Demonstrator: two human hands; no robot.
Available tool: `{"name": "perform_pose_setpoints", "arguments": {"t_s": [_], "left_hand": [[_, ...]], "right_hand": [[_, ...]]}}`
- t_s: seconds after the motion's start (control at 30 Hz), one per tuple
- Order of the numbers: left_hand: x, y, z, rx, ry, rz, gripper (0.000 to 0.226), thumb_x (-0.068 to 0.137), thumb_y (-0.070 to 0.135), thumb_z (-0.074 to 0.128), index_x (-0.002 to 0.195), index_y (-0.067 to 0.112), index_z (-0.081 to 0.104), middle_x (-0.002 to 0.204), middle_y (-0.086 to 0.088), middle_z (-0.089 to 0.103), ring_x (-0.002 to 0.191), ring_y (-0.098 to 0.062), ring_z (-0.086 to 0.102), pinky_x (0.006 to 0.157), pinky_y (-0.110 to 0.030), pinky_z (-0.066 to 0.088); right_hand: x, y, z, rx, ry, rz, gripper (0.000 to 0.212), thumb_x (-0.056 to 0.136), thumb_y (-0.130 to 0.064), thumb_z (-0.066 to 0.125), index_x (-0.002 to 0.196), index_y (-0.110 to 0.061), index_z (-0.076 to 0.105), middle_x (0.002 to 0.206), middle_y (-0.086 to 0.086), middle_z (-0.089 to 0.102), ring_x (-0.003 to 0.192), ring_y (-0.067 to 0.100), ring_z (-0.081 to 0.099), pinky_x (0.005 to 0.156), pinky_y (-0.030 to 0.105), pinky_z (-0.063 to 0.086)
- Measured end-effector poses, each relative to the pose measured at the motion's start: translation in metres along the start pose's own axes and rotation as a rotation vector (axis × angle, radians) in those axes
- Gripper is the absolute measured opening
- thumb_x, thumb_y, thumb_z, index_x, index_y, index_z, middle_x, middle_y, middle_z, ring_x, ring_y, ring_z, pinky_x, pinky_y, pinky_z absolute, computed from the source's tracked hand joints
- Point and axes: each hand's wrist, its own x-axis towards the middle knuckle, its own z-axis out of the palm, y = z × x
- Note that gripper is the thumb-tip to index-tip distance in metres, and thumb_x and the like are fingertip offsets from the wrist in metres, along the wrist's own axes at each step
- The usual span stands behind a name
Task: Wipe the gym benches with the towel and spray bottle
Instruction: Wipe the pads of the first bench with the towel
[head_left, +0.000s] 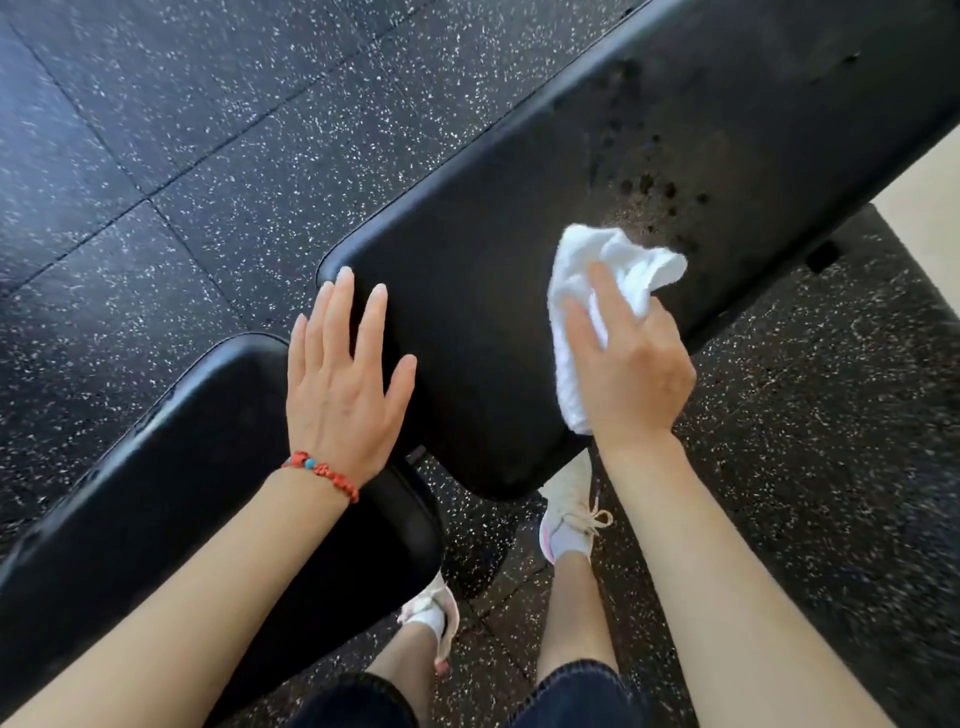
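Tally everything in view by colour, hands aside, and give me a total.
Black: 2, long bench pad and seat pad
White: 3, towel, right shoe, left shoe
Red: 1, bracelet
Total: 6

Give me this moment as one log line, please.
step: wiping | right hand: holds towel on bench pad | left hand: flat on pad | droplets: ahead of towel | spray bottle: unseen

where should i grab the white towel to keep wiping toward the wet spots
Probably grip the bunched middle of the towel, coming from above on the near side, as the right hand does. It lies crumpled on the bench pad, and its free end points at the spray droplets.
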Motion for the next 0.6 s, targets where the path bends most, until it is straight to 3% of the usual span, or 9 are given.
{"name": "perform_pose_setpoints", "arguments": {"t_s": [0.07,0.2,0.27,0.33,0.47,0.53,0.6], "left_hand": [[0.002,0.003,0.000,0.010,-0.008,0.036,0.057,0.089,0.034,0.037,0.136,0.002,0.041,0.146,-0.024,0.032,0.134,-0.041,0.029,0.110,-0.053,0.020],[0.011,0.022,0.002,-0.009,-0.011,0.082,0.059,0.089,0.033,0.038,0.138,0.001,0.039,0.147,-0.023,0.031,0.136,-0.039,0.026,0.111,-0.052,0.017],[0.018,0.034,0.006,-0.026,-0.004,0.104,0.059,0.088,0.033,0.038,0.139,0.002,0.038,0.147,-0.022,0.030,0.137,-0.038,0.025,0.111,-0.052,0.016],[0.027,0.046,0.010,-0.030,0.004,0.127,0.059,0.089,0.034,0.038,0.139,0.003,0.037,0.148,-0.021,0.030,0.137,-0.038,0.024,0.111,-0.051,0.014],[0.046,0.066,0.020,-0.027,0.028,0.128,0.059,0.090,0.035,0.039,0.140,0.004,0.036,0.149,-0.021,0.029,0.138,-0.037,0.023,0.112,-0.051,0.013],[0.052,0.074,0.025,-0.025,0.029,0.117,0.059,0.090,0.036,0.038,0.140,0.005,0.036,0.149,-0.020,0.029,0.138,-0.036,0.023,0.112,-0.050,0.012],[0.055,0.081,0.030,0.004,0.018,0.108,0.060,0.090,0.039,0.037,0.140,0.006,0.035,0.149,-0.019,0.028,0.139,-0.035,0.022,0.112,-0.049,0.010]], "right_hand": [[-0.021,-0.010,-0.003,0.020,-0.013,-0.061,0.028,0.082,-0.038,0.062,0.097,-0.016,0.074,0.060,0.011,0.058,0.048,0.024,0.053,0.039,0.029,0.044],[-0.050,-0.011,-0.015,0.092,-0.057,-0.358,0.030,0.089,-0.039,0.056,0.101,-0.018,0.072,0.054,0.004,0.050,0.044,0.019,0.044,0.039,0.029,0.039],[-0.032,0.010,-0.014,0.049,-0.062,-0.435,0.025,0.086,-0.036,0.061,0.097,-0.017,0.073,0.052,0.005,0.049,0.043,0.021,0.045,0.038,0.029,0.038],[-0.002,0.042,-0.007,-0.052,-0.005,-0.324,0.020,0.075,-0.030,0.074,0.089,-0.016,0.074,0.052,0.010,0.052,0.042,0.025,0.049,0.036,0.028,0.040],[0.041,0.081,-0.002,-0.001,-0.053,0.068,0.027,0.083,-0.035,0.065,0.105,-0.021,0.072,0.071,0.021,0.062,0.059,0.035,0.059,0.047,0.037,0.047],[0.032,0.074,-0.001,0.034,-0.020,0.083,0.026,0.084,-0.034,0.064,0.103,-0.019,0.072,0.070,0.019,0.062,0.058,0.034,0.059,0.046,0.035,0.046],[0.013,0.062,-0.003,0.049,0.007,-0.085,0.026,0.084,-0.034,0.061,0.099,-0.016,0.073,0.061,0.014,0.057,0.048,0.028,0.054,0.041,0.031,0.042]]}}
